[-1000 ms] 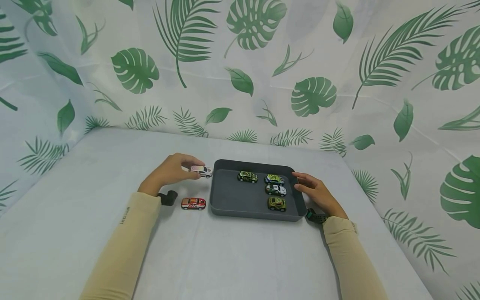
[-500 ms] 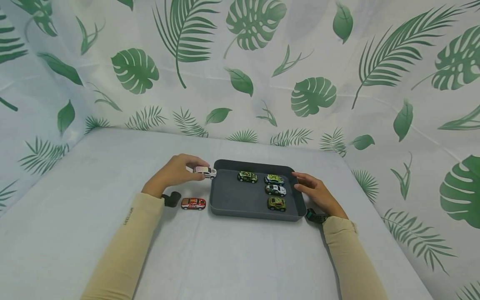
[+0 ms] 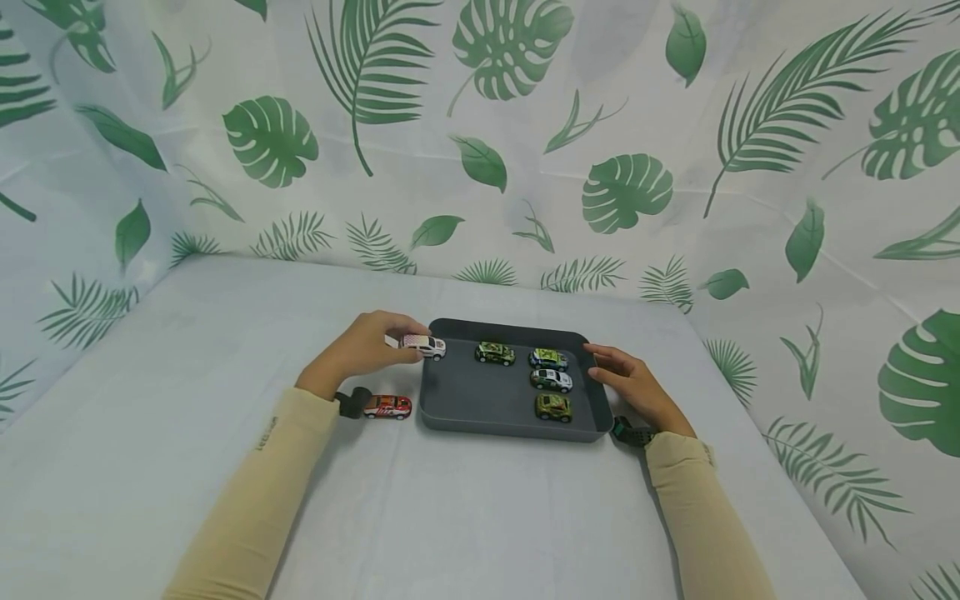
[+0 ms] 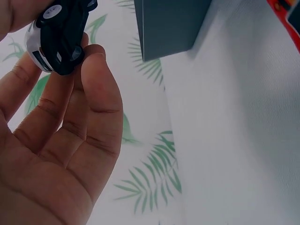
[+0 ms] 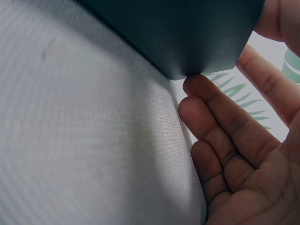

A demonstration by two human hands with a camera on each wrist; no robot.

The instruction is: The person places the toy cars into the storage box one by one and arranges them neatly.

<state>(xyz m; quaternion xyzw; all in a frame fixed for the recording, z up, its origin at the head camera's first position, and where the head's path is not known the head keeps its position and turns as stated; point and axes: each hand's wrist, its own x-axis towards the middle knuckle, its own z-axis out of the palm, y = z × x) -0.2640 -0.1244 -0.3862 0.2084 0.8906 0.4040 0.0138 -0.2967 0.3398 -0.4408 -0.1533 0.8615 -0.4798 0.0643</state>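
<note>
Thumb and fingers of the left hand pinch a white toy car at the left wall of the dark grey tray, its nose over the inside. In the left wrist view this car's dark underside shows between the fingers of the left hand. Across the tray, the right hand holds the right rim. The right wrist view shows the right hand with its thumb over the tray wall and other fingers outside, low against it.
Inside the tray stand a dark green patterned car, a blue-green car, a white-and-dark car and an olive green car. A red toy car sits left of the tray, beside the left wrist. Leaf-patterned cloth rises behind.
The left hand has moved right with the white car, from outside the tray to over its left rim. Its wrist now partly covers the red car. The right hand and the tray have stayed still.
</note>
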